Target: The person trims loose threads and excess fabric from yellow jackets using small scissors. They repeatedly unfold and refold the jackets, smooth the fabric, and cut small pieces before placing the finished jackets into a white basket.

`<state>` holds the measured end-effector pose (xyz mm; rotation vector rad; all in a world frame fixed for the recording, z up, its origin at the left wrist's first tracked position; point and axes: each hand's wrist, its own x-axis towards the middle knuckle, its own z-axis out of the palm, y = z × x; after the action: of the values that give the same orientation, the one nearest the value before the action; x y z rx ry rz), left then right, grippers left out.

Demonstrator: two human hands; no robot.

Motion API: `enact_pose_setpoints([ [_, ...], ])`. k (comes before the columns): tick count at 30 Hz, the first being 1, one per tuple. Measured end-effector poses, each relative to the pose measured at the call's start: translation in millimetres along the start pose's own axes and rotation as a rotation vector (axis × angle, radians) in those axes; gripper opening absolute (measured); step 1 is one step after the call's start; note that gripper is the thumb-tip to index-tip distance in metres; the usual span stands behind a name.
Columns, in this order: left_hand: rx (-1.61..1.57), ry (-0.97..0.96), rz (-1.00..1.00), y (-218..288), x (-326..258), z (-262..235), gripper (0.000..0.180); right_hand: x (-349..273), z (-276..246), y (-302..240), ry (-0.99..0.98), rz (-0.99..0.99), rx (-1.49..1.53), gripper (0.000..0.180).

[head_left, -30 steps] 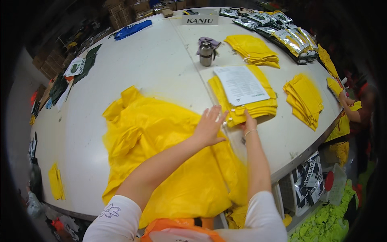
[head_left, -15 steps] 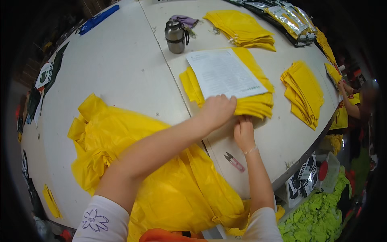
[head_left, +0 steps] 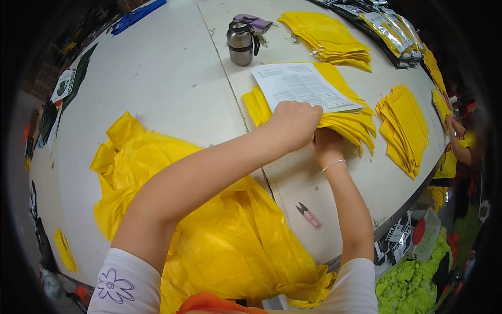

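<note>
A stack of folded yellow fabric pieces has its near edge lifted and fanned. White printed sheets lie on top of it. My left hand is closed over the near edge of the stack, at the lower edge of the sheets. Just right of it, my right hand reaches under the raised edge, and its fingers are hidden there. A large crumpled yellow garment spreads under my left forearm. Pink-handled thread snips lie on the table left of my right forearm.
Other yellow fabric stacks lie behind and to the right. A steel flask stands beside a purple cloth. Packaged goods are piled at the far right. Beyond the right edge, a co-worker's arm shows above lime-green fabric.
Both hands have risen slightly, and the stack's near edge has lifted and fanned out. My right hand has slid further beneath it. The whole view has shifted a little.
</note>
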<state>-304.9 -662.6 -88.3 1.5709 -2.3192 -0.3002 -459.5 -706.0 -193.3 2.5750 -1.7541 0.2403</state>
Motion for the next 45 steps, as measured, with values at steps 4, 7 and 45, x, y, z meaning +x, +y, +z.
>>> enact_pose_setpoints([
  [4, -0.033, 0.037, 0.025, 1, 3, 1, 0.017, -3, 20, 34, -0.056, -0.003, -0.238, 0.033],
  [7, -0.05, 0.005, 0.009, 3, 1, 1, 0.017, 6, 8, 27, -0.114, -0.092, -0.143, 0.039],
  [45, -0.076, 0.01, 0.054, 9, 0, 15, 0.014, -10, -29, 24, -0.089, -0.389, -0.214, 0.016],
])
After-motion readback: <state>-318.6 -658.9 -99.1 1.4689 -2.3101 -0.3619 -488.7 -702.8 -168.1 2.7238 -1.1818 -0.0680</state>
